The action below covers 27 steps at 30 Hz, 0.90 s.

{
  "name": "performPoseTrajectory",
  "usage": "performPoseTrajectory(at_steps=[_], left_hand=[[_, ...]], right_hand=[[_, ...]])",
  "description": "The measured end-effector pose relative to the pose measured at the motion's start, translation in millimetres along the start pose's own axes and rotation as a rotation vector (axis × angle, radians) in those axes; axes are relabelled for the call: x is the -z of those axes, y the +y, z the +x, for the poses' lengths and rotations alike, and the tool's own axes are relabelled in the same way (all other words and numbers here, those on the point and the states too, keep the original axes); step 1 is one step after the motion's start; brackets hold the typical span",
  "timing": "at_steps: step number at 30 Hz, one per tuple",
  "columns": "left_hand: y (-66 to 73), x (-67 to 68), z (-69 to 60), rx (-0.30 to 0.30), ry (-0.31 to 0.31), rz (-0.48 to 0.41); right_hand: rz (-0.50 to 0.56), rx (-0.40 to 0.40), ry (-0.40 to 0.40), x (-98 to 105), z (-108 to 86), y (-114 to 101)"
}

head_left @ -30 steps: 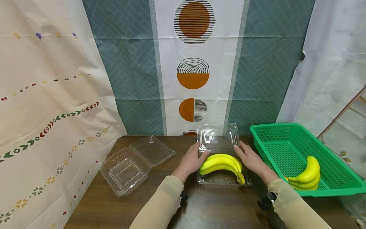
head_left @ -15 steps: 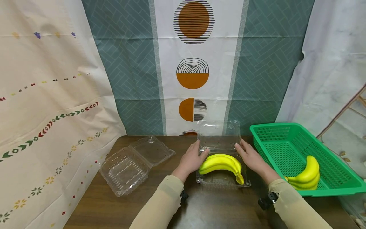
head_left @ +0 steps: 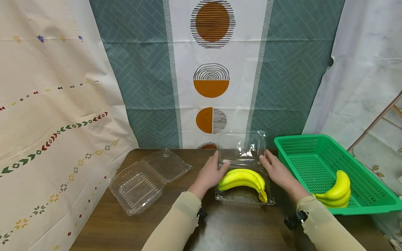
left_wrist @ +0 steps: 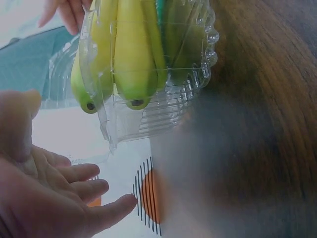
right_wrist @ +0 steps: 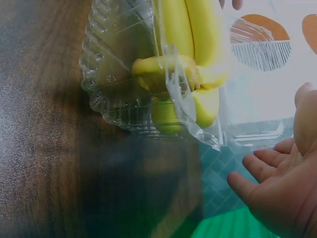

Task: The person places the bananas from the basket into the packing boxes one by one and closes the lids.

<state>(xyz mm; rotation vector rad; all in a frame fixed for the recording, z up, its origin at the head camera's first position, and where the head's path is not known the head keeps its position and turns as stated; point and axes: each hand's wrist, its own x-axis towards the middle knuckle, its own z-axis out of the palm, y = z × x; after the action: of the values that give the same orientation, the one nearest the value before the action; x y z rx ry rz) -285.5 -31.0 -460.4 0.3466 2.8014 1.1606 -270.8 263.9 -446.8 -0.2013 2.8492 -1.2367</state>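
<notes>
A bunch of yellow bananas (head_left: 242,179) lies in the base of a clear plastic clamshell box (head_left: 245,200). The box's hinged lid (head_left: 242,146) stands raised at the back. My left hand (head_left: 209,176) is beside the left side of the box near the hinge, fingers loosely extended. On the opposite side my right hand (head_left: 277,172) has its thumb near the lid's right edge. Both wrist views show the left fingers (left_wrist: 81,178) and right fingers (right_wrist: 260,168) spread and relaxed, apart from the box base. Whether either hand touches the lid is unclear.
A second clear clamshell box (head_left: 138,188) lies open at the left of the wooden table (head_left: 232,230). At the right is a green plastic basket (head_left: 301,164) with another banana bunch (head_left: 337,191) inside. A patterned cloth (head_left: 144,87) hangs close behind the table.
The raised lid has shifted its tilt, its top edge now slightly higher and farther right. My right hand has moved slightly up and right; my left hand has barely moved. The bananas stay put.
</notes>
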Motion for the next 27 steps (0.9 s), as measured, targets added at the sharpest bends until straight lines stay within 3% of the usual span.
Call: performPoseTrajectory(at_steps=[27], left_hand=[[6.3,7.7,-3.1,-0.024,0.023,-0.045]], right_hand=[[0.049,0.03,0.035,9,-9.4,-10]])
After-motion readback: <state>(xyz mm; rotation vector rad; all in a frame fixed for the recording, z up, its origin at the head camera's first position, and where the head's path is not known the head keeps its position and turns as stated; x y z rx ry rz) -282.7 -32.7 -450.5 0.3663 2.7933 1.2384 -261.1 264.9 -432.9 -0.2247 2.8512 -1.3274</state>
